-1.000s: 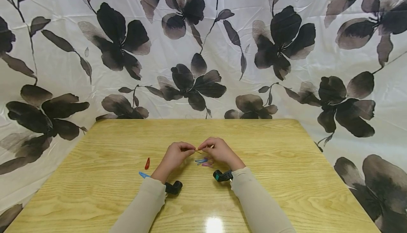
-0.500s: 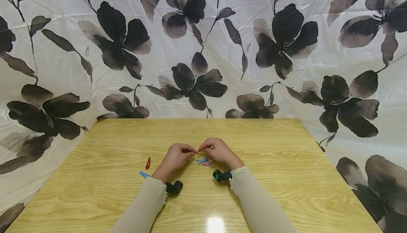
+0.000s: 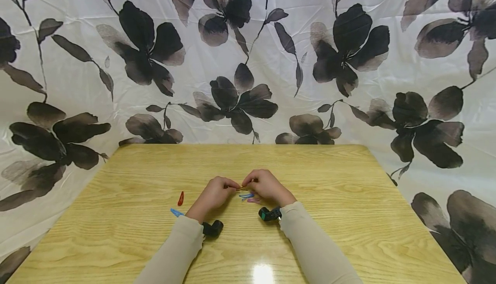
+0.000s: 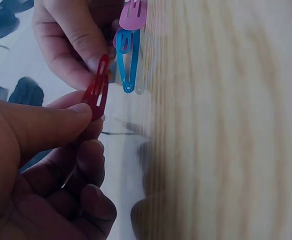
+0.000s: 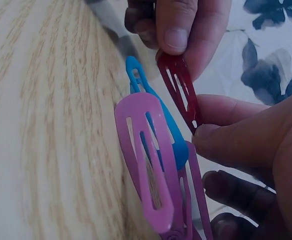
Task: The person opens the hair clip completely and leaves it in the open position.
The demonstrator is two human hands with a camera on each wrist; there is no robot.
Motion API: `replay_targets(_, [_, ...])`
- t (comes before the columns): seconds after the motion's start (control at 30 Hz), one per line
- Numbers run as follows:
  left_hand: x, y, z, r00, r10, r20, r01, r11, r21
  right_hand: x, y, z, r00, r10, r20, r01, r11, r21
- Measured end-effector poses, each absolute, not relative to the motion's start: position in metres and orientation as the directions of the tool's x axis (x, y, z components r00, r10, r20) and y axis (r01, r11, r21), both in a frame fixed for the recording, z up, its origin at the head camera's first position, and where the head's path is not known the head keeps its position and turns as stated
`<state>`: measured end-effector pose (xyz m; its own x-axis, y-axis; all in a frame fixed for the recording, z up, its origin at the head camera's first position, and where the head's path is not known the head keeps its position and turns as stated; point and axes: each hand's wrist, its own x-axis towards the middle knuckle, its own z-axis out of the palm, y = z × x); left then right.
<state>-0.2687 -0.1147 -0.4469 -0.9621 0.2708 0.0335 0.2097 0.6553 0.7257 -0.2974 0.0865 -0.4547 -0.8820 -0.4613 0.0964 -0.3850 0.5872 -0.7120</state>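
Observation:
Just over the middle of the table, my two hands hold a red snap hair clip (image 5: 172, 62) between them. My left hand (image 3: 215, 193) pinches its wide end between thumb and finger. The narrow end sits between the thumb and finger of my right hand (image 3: 267, 185). The clip's long slot shows in both wrist views. Close by lie a blue hair clip (image 4: 120, 62) and pink hair clips (image 5: 123, 110), overlapping one another in the right wrist view. In the head view, this small group is right below my fingertips.
A second red hair clip (image 3: 181, 198) lies on the wooden table (image 3: 329, 232) left of my left hand. Near it, a light blue hair clip (image 3: 176, 212) is partly covered by my left wrist. A flower-patterned cloth (image 3: 248, 38) hangs behind the table.
Both hands have come slightly toward me and lower, bringing the held red hair clip with them. The grip at each end stays, and the clips on the table have not moved.

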Motion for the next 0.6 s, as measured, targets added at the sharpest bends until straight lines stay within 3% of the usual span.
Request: replay_targets(0.6, [-0.2704,-0.1144,-0.4521,-0.957,0.288,0.027,0.223,0.673,0.705,-0.3001,0.0843,-0.4576,-0.874,-0.478,0.083,-0.403,0.620,-0.673])
